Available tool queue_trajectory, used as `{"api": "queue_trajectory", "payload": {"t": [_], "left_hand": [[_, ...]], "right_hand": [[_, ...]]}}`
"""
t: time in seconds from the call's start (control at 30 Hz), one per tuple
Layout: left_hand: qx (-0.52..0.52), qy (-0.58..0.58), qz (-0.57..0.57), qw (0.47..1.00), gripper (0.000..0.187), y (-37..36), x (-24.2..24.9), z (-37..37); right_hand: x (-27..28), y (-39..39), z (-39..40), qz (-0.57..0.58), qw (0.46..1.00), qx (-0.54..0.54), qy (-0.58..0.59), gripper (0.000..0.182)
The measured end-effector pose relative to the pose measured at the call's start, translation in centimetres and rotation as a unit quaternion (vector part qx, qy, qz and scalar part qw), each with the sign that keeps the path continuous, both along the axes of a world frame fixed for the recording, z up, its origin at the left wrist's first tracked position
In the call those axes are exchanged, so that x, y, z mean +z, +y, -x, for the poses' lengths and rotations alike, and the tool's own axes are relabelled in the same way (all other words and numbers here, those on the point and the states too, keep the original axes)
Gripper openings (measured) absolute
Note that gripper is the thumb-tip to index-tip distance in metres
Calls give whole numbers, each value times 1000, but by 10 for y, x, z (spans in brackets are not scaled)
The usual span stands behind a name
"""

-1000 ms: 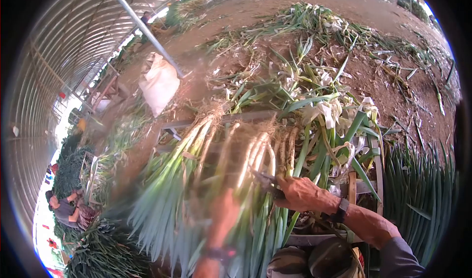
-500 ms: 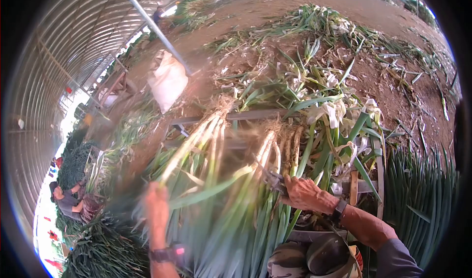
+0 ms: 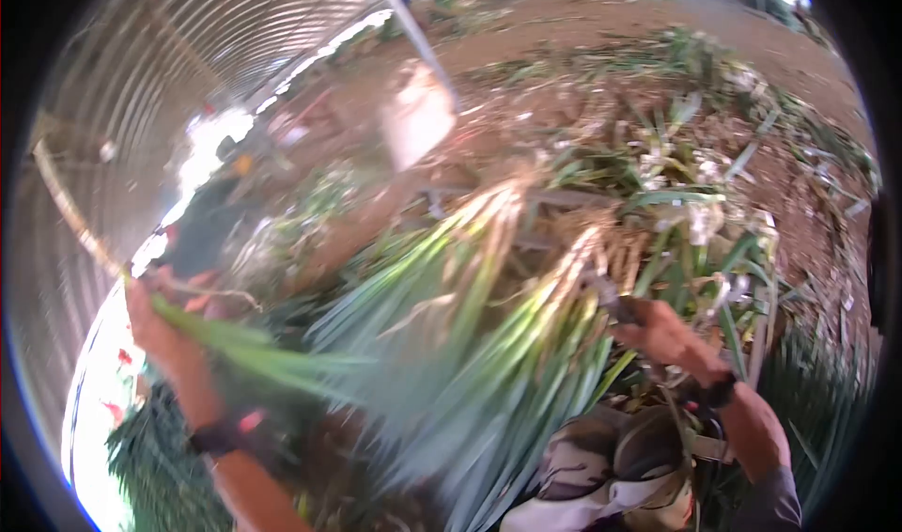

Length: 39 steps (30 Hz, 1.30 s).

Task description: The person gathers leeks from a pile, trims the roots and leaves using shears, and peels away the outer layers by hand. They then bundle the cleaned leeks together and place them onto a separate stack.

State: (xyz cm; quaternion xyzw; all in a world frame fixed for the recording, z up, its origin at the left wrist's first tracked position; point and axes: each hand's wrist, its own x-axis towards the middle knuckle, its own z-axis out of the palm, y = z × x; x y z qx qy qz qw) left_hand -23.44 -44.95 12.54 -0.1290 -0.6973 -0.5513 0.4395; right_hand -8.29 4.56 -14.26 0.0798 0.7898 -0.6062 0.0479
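At the far left, my left hand point(image 3: 158, 320) is closed round a long green onion point(image 3: 235, 344), its pale stem pointing up and its leaves trailing right. My right hand point(image 3: 662, 330), at centre right, holds a small metal tool point(image 3: 611, 299), blurred, whose tip lies at the stems of a bundle. Two bundles of green onions, one at the centre point(image 3: 470, 241) and one nearer my right hand point(image 3: 554, 297), lie with roots up and leaves toward me.
Behind are a white sack point(image 3: 416, 123) and a metal pole point(image 3: 413, 29). Trimmed leaves point(image 3: 676, 156) litter the soil. Camouflage-covered knees point(image 3: 583, 447) are below. More green onions stand at the lower right point(image 3: 813, 400); dark green bundles point(image 3: 169, 461) lie lower left.
My left hand has moved left and up with the green onion, away from the bundles. The view has turned left, so the bundles and my right hand appear farther right.
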Motion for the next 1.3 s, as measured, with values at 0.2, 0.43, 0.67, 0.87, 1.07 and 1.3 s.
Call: {"api": "queue_trajectory", "payload": {"t": [0.2,0.43,0.67,0.87,1.07,1.3], "left_hand": [[-113,-10,-112,987,35,-24,2,-28],[-76,-3,14,997,19,44,-65,-95],[261,-118,361,887,21,-4,-91,-168],[372,-147,138,906,27,-174,-83,-289],[686,-61,321,650,46,-384,-66,-554],[629,-325,235,666,55,-376,-211,-467]], "right_hand": [[35,-32,-73,60,998,10,25,49],[8,-52,-117,82,996,16,-19,81],[-10,-63,-117,32,996,-36,81,74],[5,-57,-116,-15,998,40,35,83],[-10,-47,-111,31,999,35,11,72],[0,-53,-117,101,995,-15,21,70]]}}
